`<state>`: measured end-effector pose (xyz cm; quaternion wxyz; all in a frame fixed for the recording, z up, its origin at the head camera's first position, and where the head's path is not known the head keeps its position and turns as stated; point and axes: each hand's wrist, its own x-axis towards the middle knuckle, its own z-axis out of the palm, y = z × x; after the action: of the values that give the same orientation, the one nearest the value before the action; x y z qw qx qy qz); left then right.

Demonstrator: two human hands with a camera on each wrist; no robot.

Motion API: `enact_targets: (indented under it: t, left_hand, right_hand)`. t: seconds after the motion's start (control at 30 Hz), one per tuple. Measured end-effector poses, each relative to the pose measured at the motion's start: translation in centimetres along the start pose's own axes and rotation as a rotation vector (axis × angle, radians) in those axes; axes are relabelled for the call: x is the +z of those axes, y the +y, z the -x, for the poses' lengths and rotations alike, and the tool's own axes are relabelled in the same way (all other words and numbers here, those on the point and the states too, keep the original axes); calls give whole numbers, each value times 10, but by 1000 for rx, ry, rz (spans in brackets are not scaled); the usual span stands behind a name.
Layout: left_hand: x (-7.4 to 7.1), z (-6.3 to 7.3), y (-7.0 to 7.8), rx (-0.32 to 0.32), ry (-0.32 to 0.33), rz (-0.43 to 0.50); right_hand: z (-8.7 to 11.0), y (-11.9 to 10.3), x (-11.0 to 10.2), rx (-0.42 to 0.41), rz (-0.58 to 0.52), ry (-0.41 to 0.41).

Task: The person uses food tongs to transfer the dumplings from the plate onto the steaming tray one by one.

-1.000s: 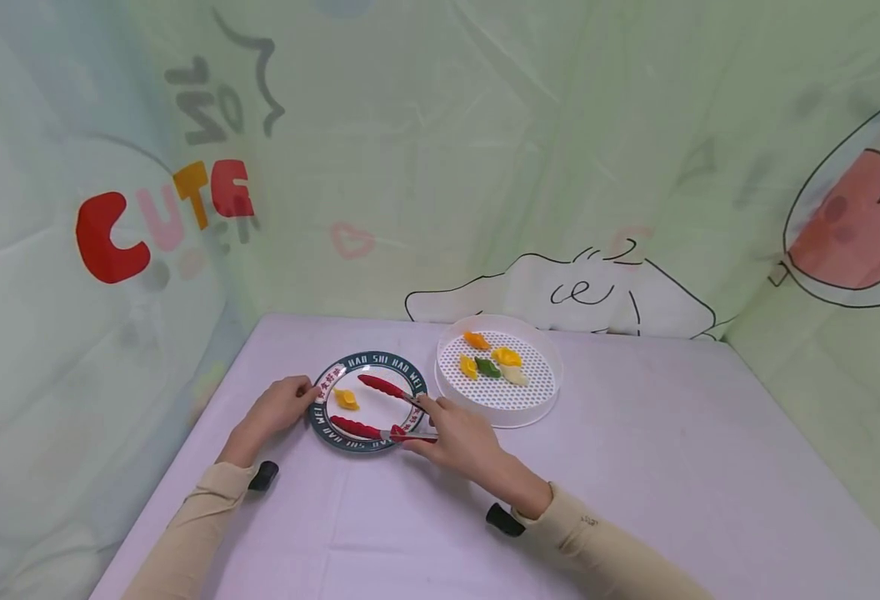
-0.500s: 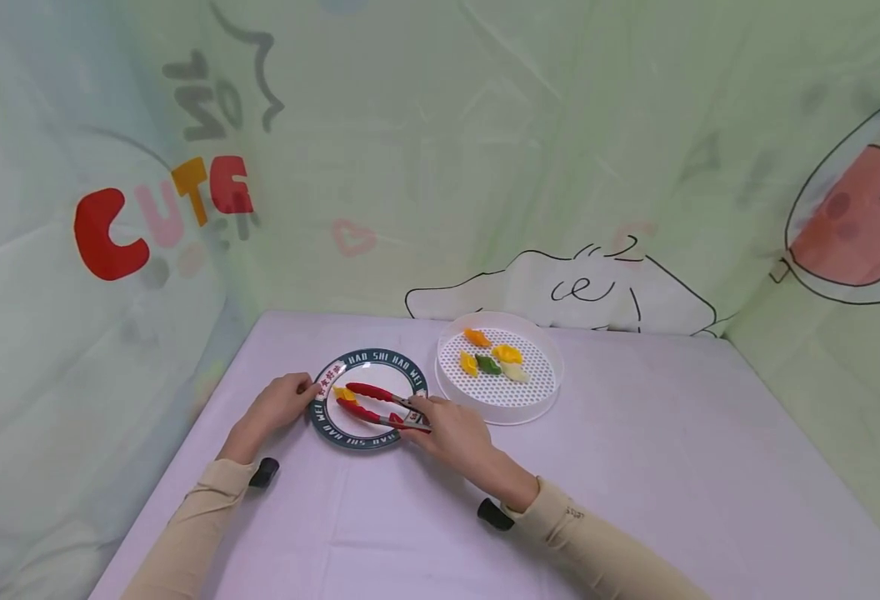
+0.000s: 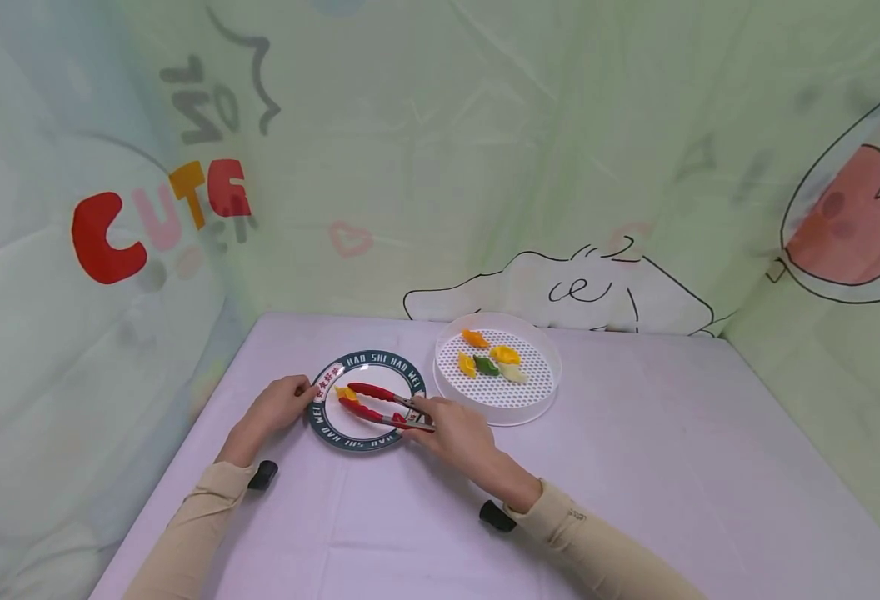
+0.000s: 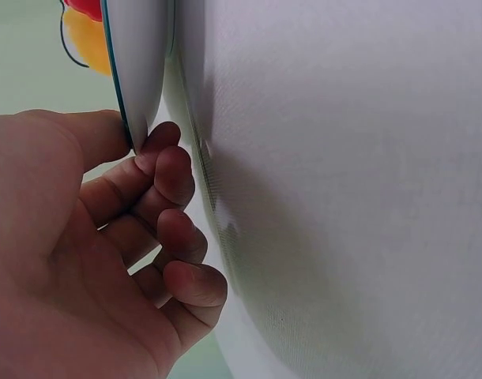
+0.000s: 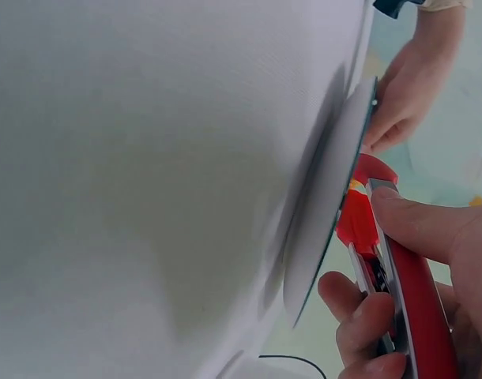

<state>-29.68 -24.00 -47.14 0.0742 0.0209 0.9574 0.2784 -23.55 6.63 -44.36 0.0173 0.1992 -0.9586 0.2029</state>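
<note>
My left hand [image 3: 278,406] pinches the left rim of a round plate [image 3: 330,430]. In the left wrist view the thumb lies on the upper face of the plate [image 4: 137,63] and a fingertip is under its edge; the other fingers are loosely curled. Red-tipped metal tongs [image 3: 362,411] are gripped in my right hand [image 3: 458,433], thumb on one arm and fingers round the other, as the right wrist view shows. The tongs' tips are around a yellow dumpling [image 3: 346,393] on the plate, partly covering it. Whether both tips touch it, I cannot tell.
Right of the plate stands a white round steamer tray [image 3: 496,414] with a perforated base. Several dumplings lie in it: orange [image 3: 475,338], yellow [image 3: 506,355], green [image 3: 487,366] and cream [image 3: 513,373] among them. Printed curtains hang behind the table [image 3: 635,467] and along its sides.
The tongs have moved from wide apart beside the yellow dumpling to closer together around it, shifting slightly left. My left hand has stayed at the plate's rim.
</note>
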Motion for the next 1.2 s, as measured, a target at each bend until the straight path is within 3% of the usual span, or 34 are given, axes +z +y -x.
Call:
enact_targets:
  t: [0.3, 0.53, 0.87, 1.2]
  left_hand:
    - [2, -2, -1, 1, 0, 0]
    - [3, -1, -2, 18, 15, -1]
    - [2, 0, -3, 18, 9, 9]
    - [2, 0, -2, 2, 5, 6]
  right_hand:
    - [13, 13, -23, 68, -46, 40]
    - [25, 43, -57, 126, -11, 75]
    - [45, 97, -107, 212, 74, -35]
    - [46, 123, -125, 198, 116, -137]
